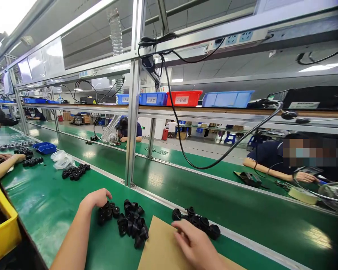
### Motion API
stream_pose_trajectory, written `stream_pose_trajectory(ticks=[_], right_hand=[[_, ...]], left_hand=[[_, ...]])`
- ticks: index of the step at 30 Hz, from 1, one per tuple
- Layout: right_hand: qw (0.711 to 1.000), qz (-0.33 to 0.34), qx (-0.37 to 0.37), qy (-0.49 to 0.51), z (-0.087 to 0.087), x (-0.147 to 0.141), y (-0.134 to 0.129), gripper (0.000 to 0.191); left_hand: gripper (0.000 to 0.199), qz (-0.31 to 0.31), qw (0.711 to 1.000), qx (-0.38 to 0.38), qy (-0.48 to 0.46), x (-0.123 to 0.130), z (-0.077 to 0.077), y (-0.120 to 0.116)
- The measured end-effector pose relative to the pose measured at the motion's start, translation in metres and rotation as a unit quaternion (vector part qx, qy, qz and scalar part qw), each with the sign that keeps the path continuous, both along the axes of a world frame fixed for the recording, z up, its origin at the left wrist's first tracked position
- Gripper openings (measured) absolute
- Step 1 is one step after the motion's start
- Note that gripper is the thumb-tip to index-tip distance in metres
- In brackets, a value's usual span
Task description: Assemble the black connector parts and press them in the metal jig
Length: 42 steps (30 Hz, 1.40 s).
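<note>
On the green tabletop, my left hand [98, 198] reaches over the far side of a small group of round black parts [107, 213]; its fingertips bend down and are partly hidden. Just right of it lies a loose heap of black parts [133, 223]. My right hand [192, 240] is over a brown cardboard sheet [160, 245], its fingers curled, beside a row of black parts [198, 221] along the table's metal edge. Whether anything is between the right fingers cannot be made out.
A yellow bin [2, 228] stands at the lower left. Farther off are more black parts [76, 171], a clear plastic bag [62, 159] and a blue tray [45, 147]. A metal post [132, 123] rises ahead; a black cable [183, 150] hangs down. Other people sit left and right.
</note>
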State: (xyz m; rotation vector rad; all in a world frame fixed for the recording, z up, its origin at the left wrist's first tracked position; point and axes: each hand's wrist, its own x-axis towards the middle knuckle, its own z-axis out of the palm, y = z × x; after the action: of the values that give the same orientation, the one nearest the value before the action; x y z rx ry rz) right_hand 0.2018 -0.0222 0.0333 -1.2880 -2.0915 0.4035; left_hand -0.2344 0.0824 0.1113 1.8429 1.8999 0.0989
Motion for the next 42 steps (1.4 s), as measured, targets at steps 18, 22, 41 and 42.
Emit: stream_pose_trajectory(ticks=[18,22,41,42], right_hand=[[0.997,0.050,0.023,-0.050,0.030,-0.109,0.073,0.034],[0.997,0.009,-0.031,0.074,0.028,-0.087,0.066,0.020],[0.658,0.060,-0.385,0.644,-0.013,0.025,-0.012,0.051],[0.656,0.060,-0.381,0.649,-0.012,0.026,-0.011,0.052]], left_hand=[[0.032,-0.001,0.988,0.153,-0.023,0.009,-0.019,0.033],[0.028,0.009,0.985,0.172,0.002,0.018,-0.024,0.038],[0.039,-0.260,0.936,0.203,-0.123,0.210,-0.023,-0.084],[0.039,-0.283,0.931,0.183,-0.138,0.219,-0.029,-0.091]])
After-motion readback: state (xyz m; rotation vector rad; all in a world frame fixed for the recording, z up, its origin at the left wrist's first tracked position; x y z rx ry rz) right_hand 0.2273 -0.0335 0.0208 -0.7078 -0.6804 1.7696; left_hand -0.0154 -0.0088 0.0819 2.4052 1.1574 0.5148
